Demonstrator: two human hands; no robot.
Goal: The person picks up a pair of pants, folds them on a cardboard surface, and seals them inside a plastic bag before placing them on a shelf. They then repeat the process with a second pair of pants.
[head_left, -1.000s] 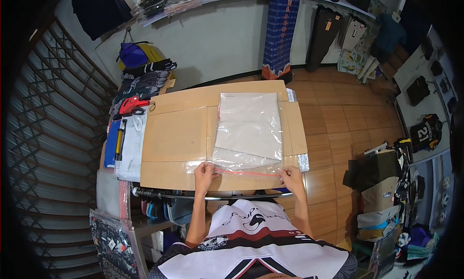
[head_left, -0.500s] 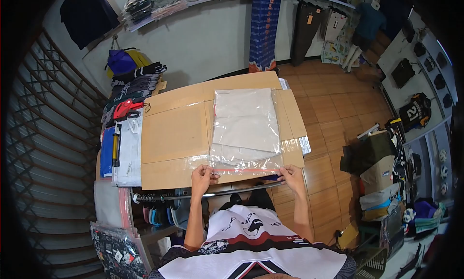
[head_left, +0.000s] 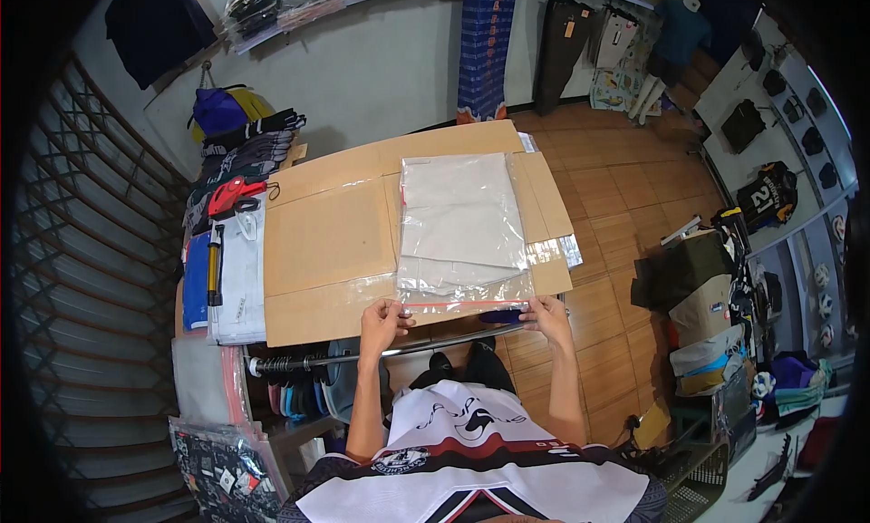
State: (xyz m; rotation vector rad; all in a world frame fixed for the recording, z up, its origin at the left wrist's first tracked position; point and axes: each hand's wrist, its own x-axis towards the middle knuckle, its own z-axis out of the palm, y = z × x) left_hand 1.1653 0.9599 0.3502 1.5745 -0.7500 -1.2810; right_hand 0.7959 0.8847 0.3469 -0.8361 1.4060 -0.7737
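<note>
A clear zip-seal plastic bag with a folded light-beige garment inside lies on a flattened cardboard sheet. Its red seal strip runs along the edge nearest me. At the strip's left end, my left hand pinches the bag's corner between thumb and fingers. The opposite corner is pinched the same way by my right hand. Between the hands the bag's mouth edge is stretched nearly straight, just at the cardboard's near edge.
Left of the cardboard are a red tool, a yellow-and-black pump-like tube and stacked folded clothes. A metal rail with hangers runs below the near edge. Piled garments stand at the right above the tiled floor.
The view has tilted slightly, so the scene sits a little higher. Both hands keep their pinch on the bag's corners, and the seal strip looks straighter.
</note>
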